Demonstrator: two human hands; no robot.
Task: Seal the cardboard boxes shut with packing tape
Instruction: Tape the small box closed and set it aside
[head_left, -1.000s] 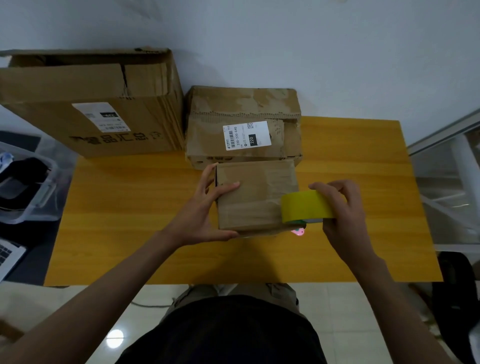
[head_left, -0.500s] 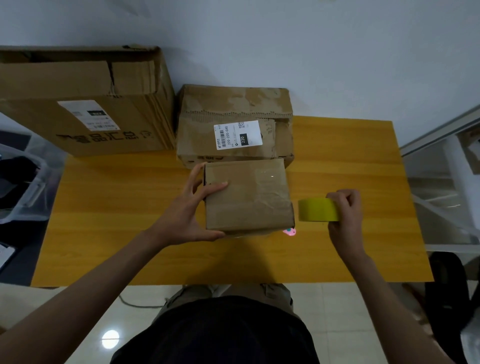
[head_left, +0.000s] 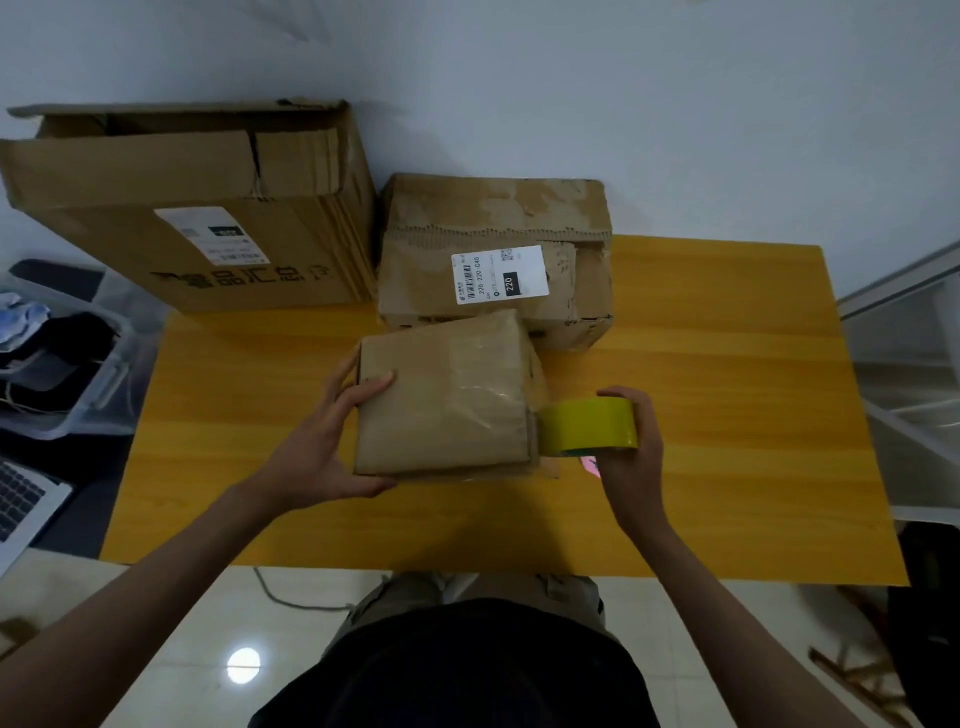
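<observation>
Bracing the small, probably light but stiff cardboard box (head_left: 447, 400) at its left edge with the left hand (head_left: 332, 441), right hand (head_left: 631, 457) gripping the tape roll (head_left: 587, 428).

- We see a small box (head_left: 447, 400) of matt brown cardboard, with glossy clear tape wrinkled across its top.
- We see a tape roll (head_left: 589, 428) of shiny yellow-green plastic film.
- The tabletop (head_left: 701, 364) looks like smooth orange wood-grain laminate with a soft sheen.
- The middle box (head_left: 493, 234) is rough cardboard, its top layer torn to bare corrugation, with a smooth white paper label (head_left: 501, 274).
- The large box (head_left: 182, 208) is matt creased cardboard.
- The bin (head_left: 111, 364) is translucent plastic.
- The floor (head_left: 208, 623) is glossy tile.
</observation>
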